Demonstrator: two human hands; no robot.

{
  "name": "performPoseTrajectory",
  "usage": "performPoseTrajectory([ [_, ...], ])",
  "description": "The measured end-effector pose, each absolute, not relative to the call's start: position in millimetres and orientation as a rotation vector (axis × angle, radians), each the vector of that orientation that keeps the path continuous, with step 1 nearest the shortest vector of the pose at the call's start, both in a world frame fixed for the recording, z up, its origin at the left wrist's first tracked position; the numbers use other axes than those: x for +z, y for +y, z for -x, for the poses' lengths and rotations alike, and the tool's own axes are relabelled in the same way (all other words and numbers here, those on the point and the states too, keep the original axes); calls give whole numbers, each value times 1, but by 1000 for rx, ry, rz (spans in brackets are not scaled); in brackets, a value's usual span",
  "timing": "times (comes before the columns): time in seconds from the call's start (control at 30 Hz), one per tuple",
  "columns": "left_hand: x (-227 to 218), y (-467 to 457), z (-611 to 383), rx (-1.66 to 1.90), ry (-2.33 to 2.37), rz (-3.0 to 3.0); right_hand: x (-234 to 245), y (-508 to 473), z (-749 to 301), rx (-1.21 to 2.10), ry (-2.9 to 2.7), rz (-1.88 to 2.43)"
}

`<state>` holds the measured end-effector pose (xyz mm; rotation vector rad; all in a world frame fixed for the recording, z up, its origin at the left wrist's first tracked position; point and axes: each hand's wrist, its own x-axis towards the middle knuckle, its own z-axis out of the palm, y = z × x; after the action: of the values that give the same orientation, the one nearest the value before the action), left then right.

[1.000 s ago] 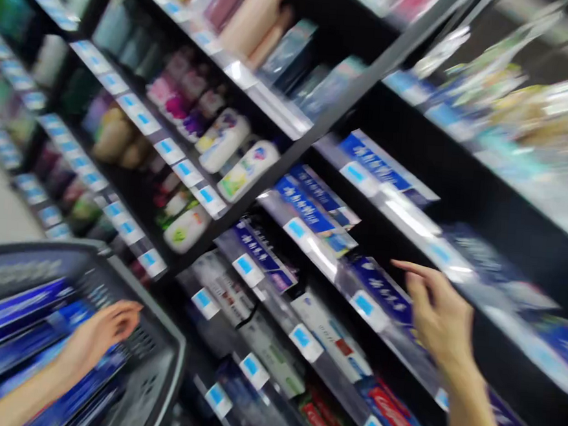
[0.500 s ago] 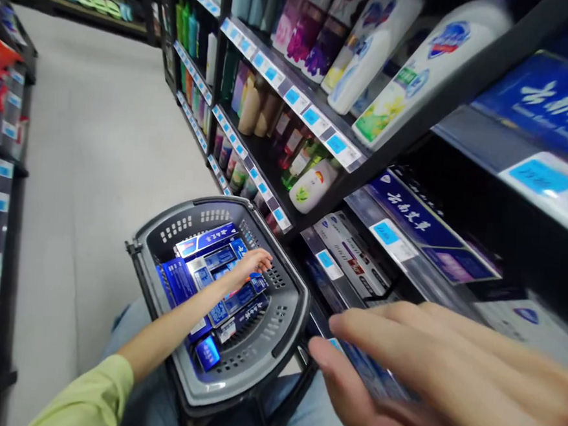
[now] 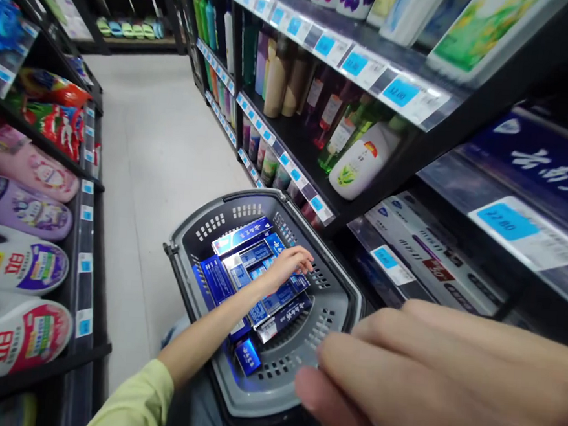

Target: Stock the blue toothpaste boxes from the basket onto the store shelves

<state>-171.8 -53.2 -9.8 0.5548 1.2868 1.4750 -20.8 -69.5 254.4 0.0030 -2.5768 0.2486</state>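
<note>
My left hand (image 3: 287, 266) reaches over a grey shopping basket (image 3: 271, 400), its fingers loosely bent and apart, holding nothing that I can see. Below it, several blue and white toothpaste boxes (image 3: 218, 280) lie packed on the basket floor. A small blue box (image 3: 248, 356) lies apart from them, closer to me. Large in the foreground at the right is my right hand (image 3: 428, 379), fingers slightly bent and the thumb apart, with nothing visible in it. It hangs in front of the basket's right end and the lower shelf, and hides part of both.
Shelves of toothpaste boxes (image 3: 431, 256) stand close on the right, with bottles (image 3: 363, 160) farther along. Price labels (image 3: 507, 222) line the shelf edges. On the left, a shelf holds detergent bottles (image 3: 17, 337). Pale aisle floor (image 3: 149, 119) runs between the shelves.
The view has swung left, so the basket sits farther right and the left shelf's detergent bottles show. My right hand's fingers are more bent. My left hand stays over the basket.
</note>
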Motion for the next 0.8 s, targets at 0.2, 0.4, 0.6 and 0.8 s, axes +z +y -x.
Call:
performPoseTrajectory([
  [0.2,-17,-59,169,1392,1418,-777,186,-49,33,666,-2793,-192],
  [0.4,-30,-75,191,358,2239,-1556,36,5,35,533,-3267,386],
  [0.6,-46,-82,207,96,2245,-1455,-5,2,22,532,-3629,833],
  [0.8,-51,-79,208,5,2161,-1411,-5,-9,28,629,-3732,919],
])
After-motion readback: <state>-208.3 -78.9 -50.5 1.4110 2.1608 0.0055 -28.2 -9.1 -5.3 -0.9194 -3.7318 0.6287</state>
